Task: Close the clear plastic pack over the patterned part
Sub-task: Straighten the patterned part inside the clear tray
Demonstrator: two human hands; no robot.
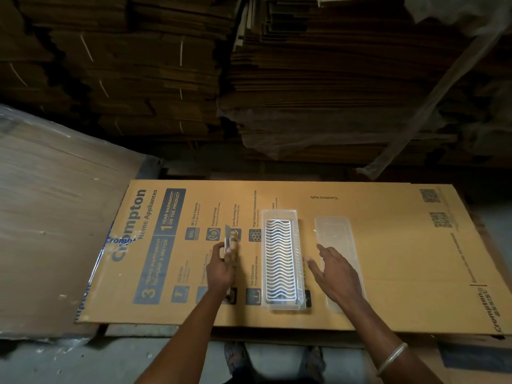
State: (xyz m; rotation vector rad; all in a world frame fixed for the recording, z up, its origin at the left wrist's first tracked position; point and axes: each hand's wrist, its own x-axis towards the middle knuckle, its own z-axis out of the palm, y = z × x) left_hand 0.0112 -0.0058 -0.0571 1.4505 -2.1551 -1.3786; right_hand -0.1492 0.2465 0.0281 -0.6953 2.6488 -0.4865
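I am holding my right hand (336, 268) flat and spread, fingers apart, hovering over the near end of the loose clear plastic lid half (336, 239), gripping nothing. That lid is lying on its own, open side up as far as I can tell, just to the right of the tray and apart from it. I am judging it to be thin, light and springy, likely to flex and skid on the board, so I am planning to pinch it by its long edges near the middle, not by a corner.

My left hand (221, 268) is curled around a small metal-bladed cutter (227, 239), blade pointing away from me.

Between my hands, the clear plastic tray half (300, 273) is holding the white, wavy-patterned rectangular grille (278, 259), which is lying flat inside it, filling most of the well. The grille's thin ribs are looking fragile to me, so I am expecting to press only along the rim.

Everything is resting on a flattened brown printed cardboard carton (388, 259).
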